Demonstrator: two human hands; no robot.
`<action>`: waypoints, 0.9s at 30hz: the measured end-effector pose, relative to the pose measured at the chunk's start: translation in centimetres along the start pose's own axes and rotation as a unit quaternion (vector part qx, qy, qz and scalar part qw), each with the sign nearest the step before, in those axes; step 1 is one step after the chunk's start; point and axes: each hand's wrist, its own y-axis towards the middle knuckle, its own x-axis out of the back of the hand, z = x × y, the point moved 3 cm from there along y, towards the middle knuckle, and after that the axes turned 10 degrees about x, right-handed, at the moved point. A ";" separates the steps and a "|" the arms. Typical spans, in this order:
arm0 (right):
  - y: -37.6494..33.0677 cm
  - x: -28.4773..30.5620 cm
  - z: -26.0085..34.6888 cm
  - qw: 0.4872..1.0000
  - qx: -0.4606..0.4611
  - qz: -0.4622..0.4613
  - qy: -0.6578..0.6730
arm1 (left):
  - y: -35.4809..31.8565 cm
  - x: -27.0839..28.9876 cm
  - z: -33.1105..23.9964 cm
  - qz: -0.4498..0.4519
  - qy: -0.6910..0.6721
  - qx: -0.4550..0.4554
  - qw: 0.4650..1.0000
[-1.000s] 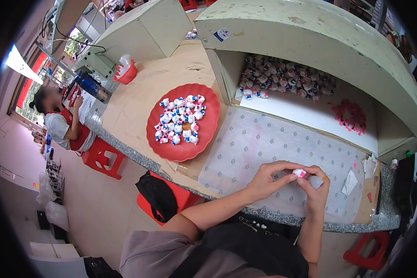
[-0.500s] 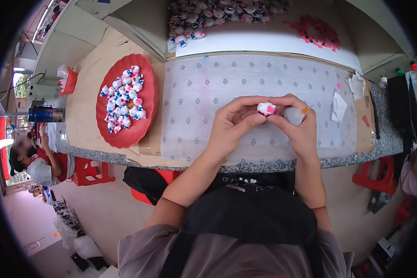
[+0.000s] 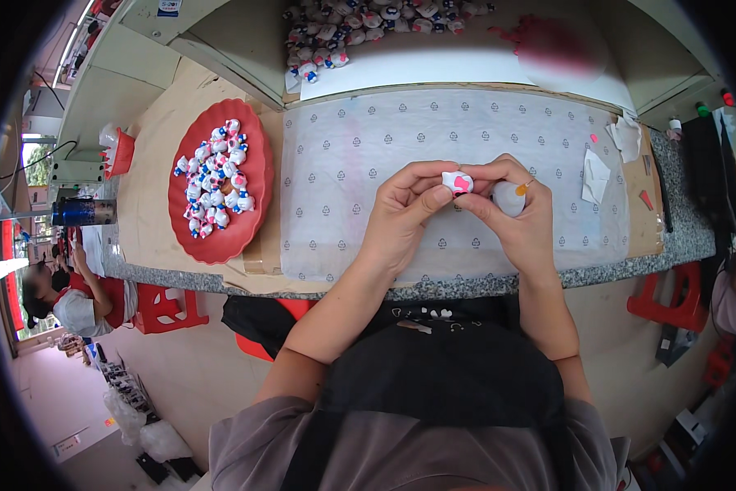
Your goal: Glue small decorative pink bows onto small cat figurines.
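Figure turned in the fingers, pink patch toward the camera

The figure (image 3: 458, 183), small and white with pink, was held above the sheet (image 3: 319, 196), between the two hands. Half a second earlier it had shown less of its pink patch; by this moment it had turned, and the patch faced up. The left hand (image 3: 400, 214) pinched it between thumb and fingers. The right hand (image 3: 522, 225) met it with its fingertips and gripped a pale bulb (image 3: 508, 199) with a yellow tip, as in both earlier frames.

Left of the sheet, the red plate (image 3: 258, 159) sat in its same place on the bench (image 3: 688, 237), its load of figures (image 3: 220, 176) looking unchanged. Right of the hands lay a white scrap (image 3: 595, 176), also as before. Behind the sheet, the shelf (image 3: 400, 75) bore a heap of more figures (image 3: 360, 31); the pink bits (image 3: 548, 47) beside them, crisp earlier, had become blurred. The view had swung round since a second before, and the plate now appeared farther left. A co-worker (image 3: 81, 303) sat beyond it.
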 end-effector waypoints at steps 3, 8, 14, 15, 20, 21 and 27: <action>0.0 -0.8 0.7 1.000 0.011 0.003 -0.022 | -1.0 0.2 -0.5 -0.007 0.009 -0.009 1.000; -1.2 0.1 0.1 0.999 -0.033 -0.017 0.013 | -0.9 0.7 1.4 0.014 0.067 0.008 0.998; -1.8 0.3 -0.2 0.988 -0.079 -0.009 0.135 | -1.7 0.0 0.6 0.051 0.088 -0.015 0.995; -1.8 0.2 -0.6 0.982 -0.096 -0.003 0.162 | -1.8 0.0 0.5 0.051 0.091 -0.016 0.994; -1.2 0.4 -1.1 0.978 -0.103 -0.013 0.180 | -1.0 -0.2 -0.1 0.055 0.089 -0.002 0.995; -1.1 0.3 -0.9 0.975 -0.114 -0.017 0.192 | -0.8 -0.2 -0.1 0.052 0.076 0.004 0.996; -1.0 -0.3 -1.2 0.978 -0.105 -0.027 0.180 | -0.9 0.0 -0.1 0.056 0.070 -0.018 0.996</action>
